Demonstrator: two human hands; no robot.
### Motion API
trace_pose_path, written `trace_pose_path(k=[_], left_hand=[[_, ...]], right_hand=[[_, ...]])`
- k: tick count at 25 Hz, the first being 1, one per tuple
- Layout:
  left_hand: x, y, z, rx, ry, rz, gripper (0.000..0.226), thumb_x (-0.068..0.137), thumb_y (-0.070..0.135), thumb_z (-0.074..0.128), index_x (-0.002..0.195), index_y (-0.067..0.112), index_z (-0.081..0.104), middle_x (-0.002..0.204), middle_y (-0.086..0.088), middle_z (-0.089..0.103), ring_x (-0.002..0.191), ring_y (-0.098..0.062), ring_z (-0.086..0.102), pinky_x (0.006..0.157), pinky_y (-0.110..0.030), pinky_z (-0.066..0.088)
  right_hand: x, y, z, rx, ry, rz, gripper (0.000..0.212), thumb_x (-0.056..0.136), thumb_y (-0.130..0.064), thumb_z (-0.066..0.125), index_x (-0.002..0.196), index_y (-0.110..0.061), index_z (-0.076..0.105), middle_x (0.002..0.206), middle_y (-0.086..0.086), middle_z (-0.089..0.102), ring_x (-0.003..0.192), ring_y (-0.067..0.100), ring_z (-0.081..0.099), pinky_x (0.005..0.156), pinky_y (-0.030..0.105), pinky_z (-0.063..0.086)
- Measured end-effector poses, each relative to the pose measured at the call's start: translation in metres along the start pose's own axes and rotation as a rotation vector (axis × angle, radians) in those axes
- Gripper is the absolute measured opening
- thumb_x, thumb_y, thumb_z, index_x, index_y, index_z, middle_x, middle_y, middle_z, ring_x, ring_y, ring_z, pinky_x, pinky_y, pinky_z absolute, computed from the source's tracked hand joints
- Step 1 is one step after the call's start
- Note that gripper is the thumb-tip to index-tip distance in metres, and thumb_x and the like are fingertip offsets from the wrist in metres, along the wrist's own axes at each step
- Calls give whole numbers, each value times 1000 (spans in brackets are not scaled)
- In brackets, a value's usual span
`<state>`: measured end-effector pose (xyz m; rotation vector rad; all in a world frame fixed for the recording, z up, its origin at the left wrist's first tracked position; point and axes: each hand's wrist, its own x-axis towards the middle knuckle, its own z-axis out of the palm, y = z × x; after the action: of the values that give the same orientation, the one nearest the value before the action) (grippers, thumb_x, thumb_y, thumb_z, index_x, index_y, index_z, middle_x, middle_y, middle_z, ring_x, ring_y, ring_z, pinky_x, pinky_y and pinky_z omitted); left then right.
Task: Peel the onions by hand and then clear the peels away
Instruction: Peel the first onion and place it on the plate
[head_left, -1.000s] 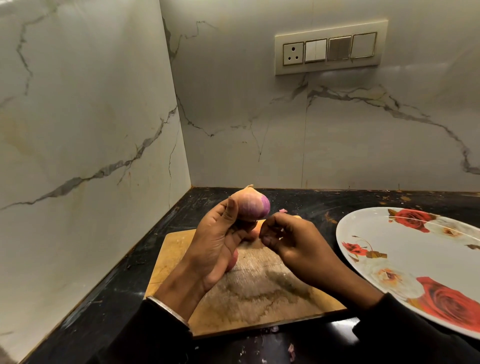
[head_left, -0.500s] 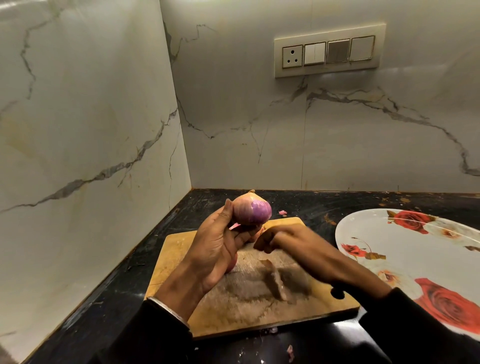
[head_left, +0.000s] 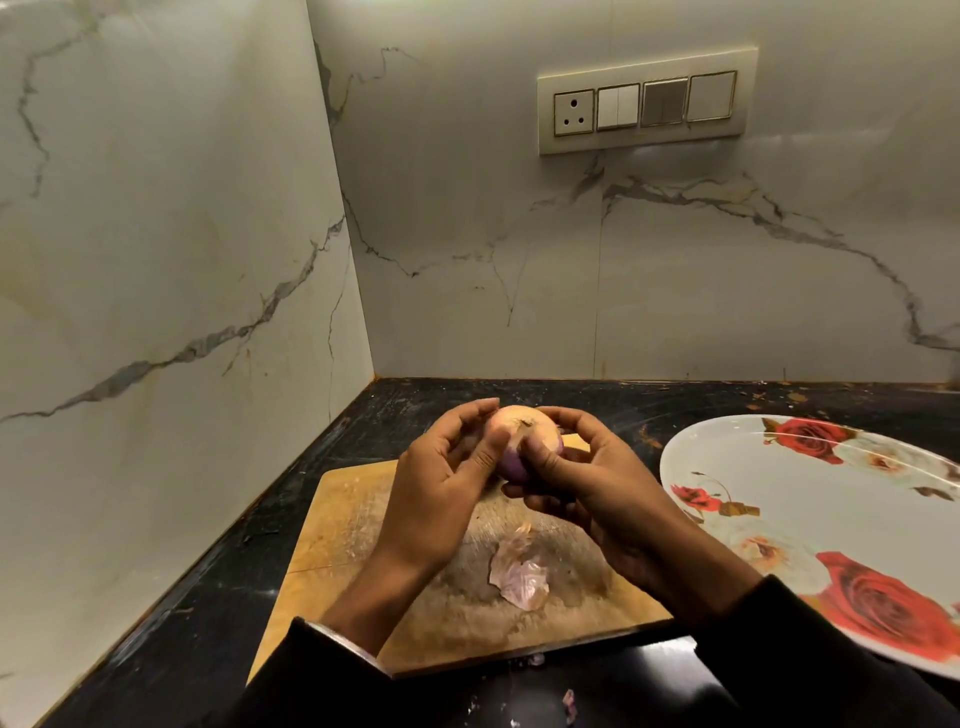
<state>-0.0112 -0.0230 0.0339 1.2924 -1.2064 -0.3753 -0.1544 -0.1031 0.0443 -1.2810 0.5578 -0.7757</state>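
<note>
Onion (head_left: 522, 441) held at frame centre above cutting board (head_left: 353, 519), between both hands. Left hand (head_left: 441, 483) and right hand (head_left: 587, 483) grasp it, fingers curled round, thumbs at papery top. Peeling partway, by look: purple flesh bared low, tan skin on top. One loose peel (head_left: 519, 574) on board, scrap (head_left: 570, 704) on counter (head_left: 208, 597). Flowered plate (head_left: 810, 499) lower right. Clearing not begun.

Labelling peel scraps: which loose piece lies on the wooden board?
The large pale pink papery peel on the wooden cutting board; the small purple scrap lies on the black counter.
</note>
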Motion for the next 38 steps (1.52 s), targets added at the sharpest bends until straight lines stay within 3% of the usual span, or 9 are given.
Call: trace_pose_path(k=[3, 6, 8, 11, 14, 19, 23, 33, 38], left_hand=[[-2, 1, 3, 115, -29, 62, 61, 85, 40, 59, 141, 20, 51, 119, 24, 58, 107, 16, 59, 81, -12, 53], [-3, -1, 3, 312, -25, 141, 60, 92, 38, 55, 146, 14, 44, 117, 14, 63, 92, 21, 58, 79, -7, 51], [-4, -1, 3, 451, 1, 194, 56, 97, 38, 49, 147, 14, 42, 117, 1, 70, 85, 14, 57, 84, -11, 52], [-6, -1, 3, 562, 12, 213, 60, 96, 46, 37, 147, 16, 40, 125, -5, 67, 102, 0, 57, 94, -24, 53], [-6, -4, 3, 612, 42, 255, 49, 101, 33, 45, 147, 16, 42, 125, -7, 67, 106, -13, 62, 93, -24, 53], [-5, -7, 2, 598, 114, 256, 41, 100, 23, 53, 141, 16, 53, 126, -4, 68, 113, -15, 64, 92, -14, 49], [-5, -4, 0, 545, 171, 284, 25, 96, 19, 62, 120, 17, 67, 105, 2, 73, 89, -1, 66, 75, -7, 53], [-3, -8, 0, 453, 220, 189, 17, 97, 18, 61, 113, 18, 65, 93, 13, 65, 81, 9, 62, 68, -6, 51], [-3, -8, 2, 384, 196, 152, 13, 98, 22, 59, 109, 28, 58, 92, 21, 60, 83, 17, 60, 67, -5, 50]], right_hand=[[1, 2, -2, -167, 45, -134, 62, 66, -32, 81, 122, -30, 53, 118, 15, 61, 87, 31, 73, 67, 29, 59], [2, 4, -4, -257, 62, -191, 65, 66, -32, 84, 122, -31, 52, 117, 13, 60, 79, 27, 75, 67, 30, 59], [1, 7, -3, -276, 75, -201, 64, 67, -31, 85, 122, -30, 53, 115, 13, 61, 77, 26, 75, 66, 30, 60], [0, 9, 0, -276, 80, -198, 62, 68, -28, 84, 123, -27, 53, 110, 13, 62, 73, 26, 75, 65, 30, 60], [0, 10, 2, -265, 74, -205, 62, 67, -29, 83, 122, -25, 54, 108, 13, 62, 72, 27, 74, 63, 29, 59], [0, 13, 4, -258, 66, -213, 61, 67, -28, 84, 121, -28, 54, 110, 11, 60, 73, 27, 74, 65, 31, 61], [2, 14, 2, -259, 81, -221, 63, 66, -28, 86, 120, -29, 54, 112, 10, 59, 75, 27, 74, 64, 30, 60], [4, 15, 1, -273, 63, -230, 62, 64, -30, 86, 119, -32, 56, 112, 9, 58, 78, 25, 74, 65, 28, 60], [4, 12, 0, -296, 79, -254, 63, 68, -30, 85, 123, -30, 55, 113, 8, 57, 75, 24, 74, 63, 25, 59]])
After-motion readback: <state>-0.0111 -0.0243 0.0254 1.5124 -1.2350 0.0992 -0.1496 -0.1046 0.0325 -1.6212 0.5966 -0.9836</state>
